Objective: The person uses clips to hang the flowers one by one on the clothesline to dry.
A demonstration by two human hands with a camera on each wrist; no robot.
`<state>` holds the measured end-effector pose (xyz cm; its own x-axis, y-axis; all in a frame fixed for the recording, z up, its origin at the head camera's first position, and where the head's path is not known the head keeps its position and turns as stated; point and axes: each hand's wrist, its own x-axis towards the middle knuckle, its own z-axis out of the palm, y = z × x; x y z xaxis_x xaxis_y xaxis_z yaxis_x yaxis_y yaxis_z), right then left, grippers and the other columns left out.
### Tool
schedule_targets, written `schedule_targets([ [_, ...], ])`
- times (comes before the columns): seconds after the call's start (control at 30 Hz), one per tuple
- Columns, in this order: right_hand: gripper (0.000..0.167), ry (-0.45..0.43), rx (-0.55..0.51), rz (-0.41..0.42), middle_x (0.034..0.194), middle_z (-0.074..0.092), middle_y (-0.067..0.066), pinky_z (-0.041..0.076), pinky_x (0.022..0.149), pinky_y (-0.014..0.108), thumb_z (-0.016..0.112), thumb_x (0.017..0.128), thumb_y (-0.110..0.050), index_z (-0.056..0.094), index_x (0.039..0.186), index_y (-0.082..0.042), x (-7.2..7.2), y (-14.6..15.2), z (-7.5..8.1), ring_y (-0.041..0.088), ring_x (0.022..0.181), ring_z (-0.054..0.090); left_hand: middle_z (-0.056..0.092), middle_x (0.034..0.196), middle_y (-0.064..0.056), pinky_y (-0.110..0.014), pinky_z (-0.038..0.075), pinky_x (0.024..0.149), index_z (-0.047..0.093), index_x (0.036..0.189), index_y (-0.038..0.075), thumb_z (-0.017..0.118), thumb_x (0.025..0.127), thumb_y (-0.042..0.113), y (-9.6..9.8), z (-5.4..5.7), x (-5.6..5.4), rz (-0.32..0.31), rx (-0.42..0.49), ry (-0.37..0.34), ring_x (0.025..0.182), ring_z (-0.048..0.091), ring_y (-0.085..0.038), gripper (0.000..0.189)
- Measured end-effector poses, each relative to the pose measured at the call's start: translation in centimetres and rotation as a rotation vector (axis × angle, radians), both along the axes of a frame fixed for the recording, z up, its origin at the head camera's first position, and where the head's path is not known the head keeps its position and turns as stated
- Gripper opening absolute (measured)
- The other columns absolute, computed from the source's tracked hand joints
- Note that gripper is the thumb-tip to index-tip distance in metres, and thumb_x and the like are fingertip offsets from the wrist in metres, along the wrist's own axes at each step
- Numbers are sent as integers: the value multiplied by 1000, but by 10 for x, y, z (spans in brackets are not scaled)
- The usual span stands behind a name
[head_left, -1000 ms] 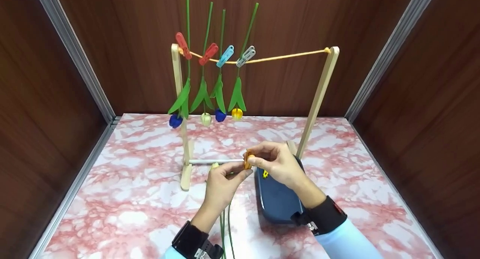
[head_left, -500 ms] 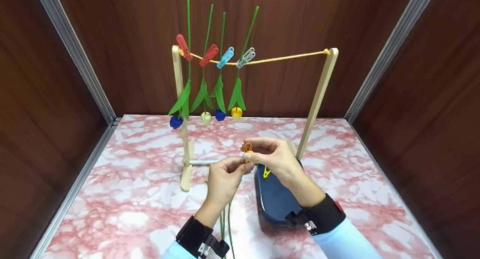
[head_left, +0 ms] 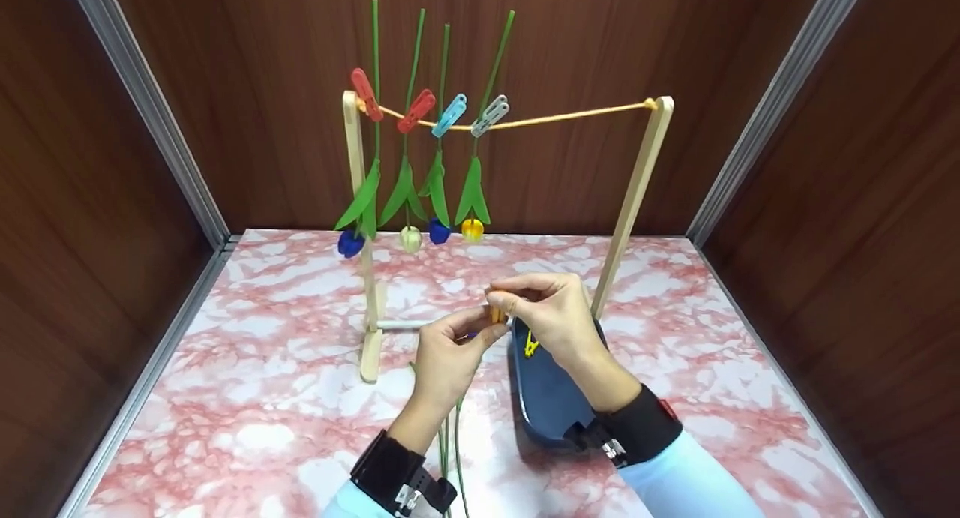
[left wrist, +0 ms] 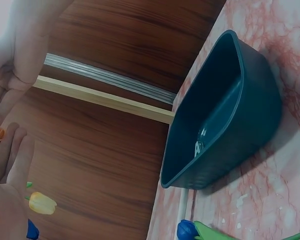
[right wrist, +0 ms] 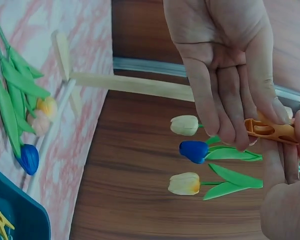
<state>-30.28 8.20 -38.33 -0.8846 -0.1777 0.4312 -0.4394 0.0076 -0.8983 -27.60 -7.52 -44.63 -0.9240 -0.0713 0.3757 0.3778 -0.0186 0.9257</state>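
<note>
- The left hand and right hand meet over the tabletop, both clamped on one orange clip: the left pinches its lower end, the right its upper end, between thumb and fingers.
- The step in hand looks like readying this clip, perhaps turning it or settling the grip; whether its mouth is sprung open cannot be told.
- Above and beyond the hands, four tulips hang head-down from the cord, each held by a clip, the nearest of them to the bare stretch by a grey clip.
- Below the left hand lie loose tulips, stems running back toward the person; neither hand appears to hold one.
- Under the right hand sits the blue tub, with a yellow clip inside.
- The next move would likely call for one hand keeping the orange clip by its squeezing end, the other freed to lift a single stem from below, then both rising to the bare cord up and to the right.
</note>
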Motion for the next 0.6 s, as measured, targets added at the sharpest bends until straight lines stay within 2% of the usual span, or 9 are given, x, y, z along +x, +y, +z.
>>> schedule_targets([
  [0.1, 16, 41, 6, -3, 93, 81, 17, 62, 66, 24, 85, 86, 6, 81, 102, 9, -3, -1, 2, 14, 76, 75, 82, 106, -6, -31, 64, 87, 83, 115, 7, 87, 91, 15, -1, 1, -1, -7, 3, 14, 101, 77, -18, 26],
  [0.2, 14, 78, -11, -8, 94, 81, 15, 63, 71, 25, 83, 88, 6, 81, 102, 8, -7, 4, 4, 14, 80, 76, 81, 111, -11, -31, 63, 92, 80, 120, 4, 85, 93, 13, -6, 1, -5, -51, -2, 26, 105, 77, -22, 29],
  [0.3, 14, 103, -45, -10, 93, 81, 15, 64, 76, 26, 81, 89, 8, 80, 103, 11, -13, 12, 7, 15, 81, 77, 80, 114, -14, -30, 63, 93, 79, 120, 3, 83, 95, 12, -22, -6, -9, -83, -89, 23, 105, 77, -25, 27],
  [0.37, 14, 111, -66, -18, 92, 81, 14, 64, 77, 26, 80, 90, 10, 79, 103, 12, -17, 18, 9, 15, 80, 77, 80, 113, -13, -28, 63, 91, 80, 118, 4, 81, 95, 10, -38, -16, -13, -85, -190, 12, 102, 78, -25, 23],
  [0.47, 14, 116, -78, -28, 93, 81, 15, 65, 79, 28, 79, 89, 11, 78, 103, 14, -22, 27, 10, 16, 81, 77, 81, 111, -10, -28, 64, 88, 82, 113, 6, 80, 95, 6, -64, -36, -19, -84, -365, -2, 98, 78, -24, 18],
  [0.6, 14, 126, -57, -50, 94, 81, 14, 65, 80, 29, 80, 89, 10, 80, 103, 11, -25, 38, 9, 18, 83, 78, 81, 110, -10, -38, 64, 91, 82, 112, 5, 78, 96, 5, -94, -68, -25, -126, -523, -67, 100, 77, -28, 17],
])
